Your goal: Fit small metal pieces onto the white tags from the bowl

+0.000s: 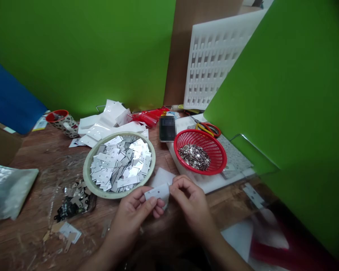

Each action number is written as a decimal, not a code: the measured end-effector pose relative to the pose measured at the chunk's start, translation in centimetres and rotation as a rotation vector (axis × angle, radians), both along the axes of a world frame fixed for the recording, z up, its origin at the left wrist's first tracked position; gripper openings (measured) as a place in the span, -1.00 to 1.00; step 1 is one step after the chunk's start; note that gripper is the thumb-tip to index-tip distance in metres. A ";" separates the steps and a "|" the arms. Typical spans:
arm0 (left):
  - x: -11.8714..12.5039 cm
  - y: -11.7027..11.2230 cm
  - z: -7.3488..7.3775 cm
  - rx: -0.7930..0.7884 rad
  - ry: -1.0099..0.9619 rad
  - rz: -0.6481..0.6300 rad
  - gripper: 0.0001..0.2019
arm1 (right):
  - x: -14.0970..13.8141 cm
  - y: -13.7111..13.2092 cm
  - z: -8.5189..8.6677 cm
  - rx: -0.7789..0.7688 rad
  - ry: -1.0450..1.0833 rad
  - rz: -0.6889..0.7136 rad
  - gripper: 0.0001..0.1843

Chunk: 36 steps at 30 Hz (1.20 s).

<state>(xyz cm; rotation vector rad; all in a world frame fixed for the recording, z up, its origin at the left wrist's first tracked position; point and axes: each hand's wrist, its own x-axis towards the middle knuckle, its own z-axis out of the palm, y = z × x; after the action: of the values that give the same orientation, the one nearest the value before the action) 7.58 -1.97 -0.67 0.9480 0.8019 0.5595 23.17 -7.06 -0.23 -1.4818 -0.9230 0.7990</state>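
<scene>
My left hand (pixel 139 209) grips a flat white plate with small holes (pixel 159 191) between thumb and fingers. At the plate's right end, the thumb and forefinger of my right hand (pixel 188 194) are pinched together; whether they hold the plate itself or some small part there, I cannot make out. Just beyond my left hand, a pale round basket (pixel 87 177) is heaped with similar flat metal plates (pixel 121 162). Past my right hand stands a red plastic basket (pixel 219 156) with a pile of small shiny metal parts (pixel 194 156).
Dark and silvery metal pieces (pixel 75 199) lie in a clear tray at left. A patterned mug (pixel 67 126), white sheets (pixel 101 126), a phone (pixel 167 128) and scissors (pixel 211 129) are farther back. Green panels (pixel 101 49) close off the back and right. A plastic bag (pixel 8 192) lies far left.
</scene>
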 end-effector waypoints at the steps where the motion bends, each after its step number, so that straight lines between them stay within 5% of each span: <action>1: 0.0 -0.1 0.0 -0.013 0.001 0.000 -0.80 | 0.1 -0.2 -0.1 -0.003 0.002 -0.002 -0.78; 9: 0.2 -0.3 -0.2 -0.006 0.113 -0.218 -0.74 | 0.3 -1.5 -1.1 0.009 -0.071 0.035 -0.81; 15: -0.3 -0.6 -1.8 0.013 0.281 -0.467 -0.69 | 0.9 -3.7 -2.8 -0.115 -0.424 0.130 -0.89; 22: -2.8 -0.3 -2.5 -0.172 0.216 -0.185 -0.80 | 1.1 -2.0 -5.4 -0.064 -0.823 0.129 -0.62; 25: -2.8 -0.4 -1.9 -0.253 0.170 -0.062 -0.81 | 0.4 -0.8 -4.3 -0.023 -0.799 0.177 -0.68; 30: -2.5 -0.8 -1.6 -0.298 0.098 -0.044 -0.81 | -0.8 1.0 -1.2 0.150 -0.684 0.257 -0.75; 36: -3.3 -0.6 -1.4 -0.286 0.081 -0.008 -0.83 | -2.1 7.4 0.4 0.112 -1.049 0.414 -0.79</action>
<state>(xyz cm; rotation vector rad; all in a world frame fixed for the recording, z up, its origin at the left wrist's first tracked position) 4.24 -2.54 -2.10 0.7134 0.9229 0.3883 21.05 0.29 0.15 -1.6160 -2.0619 0.1769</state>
